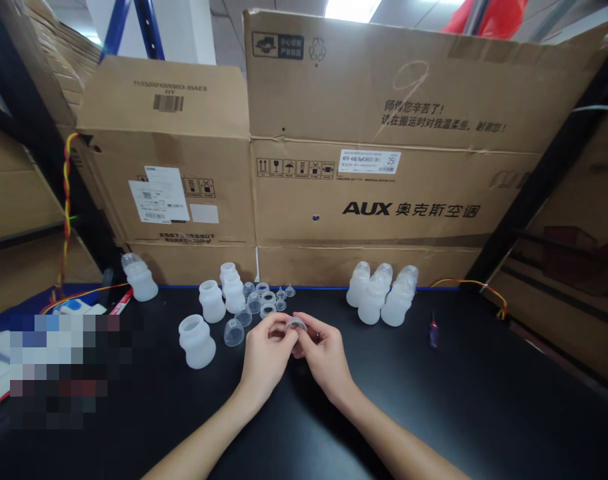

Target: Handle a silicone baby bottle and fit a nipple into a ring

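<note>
My left hand (265, 355) and right hand (325, 357) met at centre, fingertips pinched together, thumbs up top. Forearms bare, angled inward from below, wrists slightly bent.

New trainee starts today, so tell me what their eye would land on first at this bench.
First, the left hand and right hand meeting at the centre of the black table, both pinching a small clear ring. Then the translucent bottles: open ones at left, capped ones at right. Behind stands a wall of cardboard boxes.
</note>
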### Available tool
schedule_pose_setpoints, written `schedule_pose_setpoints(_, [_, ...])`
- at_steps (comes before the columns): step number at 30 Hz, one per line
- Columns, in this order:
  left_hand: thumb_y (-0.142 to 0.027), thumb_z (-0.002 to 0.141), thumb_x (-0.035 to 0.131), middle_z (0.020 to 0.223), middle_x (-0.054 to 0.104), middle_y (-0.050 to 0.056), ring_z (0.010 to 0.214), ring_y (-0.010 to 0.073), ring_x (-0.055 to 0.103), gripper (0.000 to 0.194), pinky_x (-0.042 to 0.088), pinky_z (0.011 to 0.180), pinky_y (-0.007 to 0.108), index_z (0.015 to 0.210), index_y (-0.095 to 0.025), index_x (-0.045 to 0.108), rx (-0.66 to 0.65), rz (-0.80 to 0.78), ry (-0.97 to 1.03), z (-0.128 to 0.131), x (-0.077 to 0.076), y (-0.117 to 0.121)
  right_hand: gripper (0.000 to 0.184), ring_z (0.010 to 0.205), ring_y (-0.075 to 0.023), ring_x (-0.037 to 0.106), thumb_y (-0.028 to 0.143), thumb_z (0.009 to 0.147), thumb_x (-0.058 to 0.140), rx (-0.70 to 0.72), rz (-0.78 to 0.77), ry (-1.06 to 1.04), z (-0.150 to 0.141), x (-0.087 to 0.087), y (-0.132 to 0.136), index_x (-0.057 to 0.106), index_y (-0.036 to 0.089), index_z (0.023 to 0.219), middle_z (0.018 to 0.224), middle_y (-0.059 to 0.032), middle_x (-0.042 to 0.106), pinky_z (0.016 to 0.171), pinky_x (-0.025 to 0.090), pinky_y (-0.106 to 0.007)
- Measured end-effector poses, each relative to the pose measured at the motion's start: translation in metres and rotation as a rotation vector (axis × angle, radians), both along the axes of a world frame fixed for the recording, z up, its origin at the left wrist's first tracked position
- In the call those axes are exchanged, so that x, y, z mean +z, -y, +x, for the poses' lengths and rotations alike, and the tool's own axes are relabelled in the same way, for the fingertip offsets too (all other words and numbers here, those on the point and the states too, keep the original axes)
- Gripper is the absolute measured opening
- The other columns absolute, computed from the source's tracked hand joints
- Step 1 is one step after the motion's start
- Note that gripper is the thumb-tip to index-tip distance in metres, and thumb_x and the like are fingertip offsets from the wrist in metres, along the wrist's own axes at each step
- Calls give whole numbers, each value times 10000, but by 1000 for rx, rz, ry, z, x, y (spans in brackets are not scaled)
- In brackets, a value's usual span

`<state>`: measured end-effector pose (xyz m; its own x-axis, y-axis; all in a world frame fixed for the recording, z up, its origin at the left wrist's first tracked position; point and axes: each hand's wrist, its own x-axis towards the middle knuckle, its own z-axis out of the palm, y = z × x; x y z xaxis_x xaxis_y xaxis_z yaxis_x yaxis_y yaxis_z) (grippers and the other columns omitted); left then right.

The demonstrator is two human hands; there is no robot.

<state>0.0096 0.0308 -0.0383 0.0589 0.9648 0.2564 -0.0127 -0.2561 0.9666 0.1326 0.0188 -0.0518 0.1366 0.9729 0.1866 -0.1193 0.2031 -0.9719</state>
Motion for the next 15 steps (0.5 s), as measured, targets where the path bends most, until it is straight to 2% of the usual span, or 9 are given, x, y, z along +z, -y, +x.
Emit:
schedule_pose_setpoints(6, [-248,807,721,692,763,-5,605,179,734,112,611,579,249,903,-192,704,12,11,-12,-4,1,-2,524,596,-156,649,534,805,780,57,10,-31,1,1,0,751,141,1150,785,-59,761,574,592,-287])
schedule_pose_setpoints(10, [-279,818,729,692,756,-6,611,181,736,122,623,592,256,902,-194,705,5,20,-20,-4,2,1,414,638,-160,664,490,808,781,59,18,-60,2,2,0,755,153,1047,778,-47,751,604,598,-275])
schedule_pose_setpoints(15, [-256,871,685,896,782,32,807,204,768,110,658,747,304,966,-205,707,-9,215,-165,-2,2,7,289,675,-173,679,416,790,766,-4,24,-78,6,7,0,752,159,920,755,-33,735,615,616,-275])
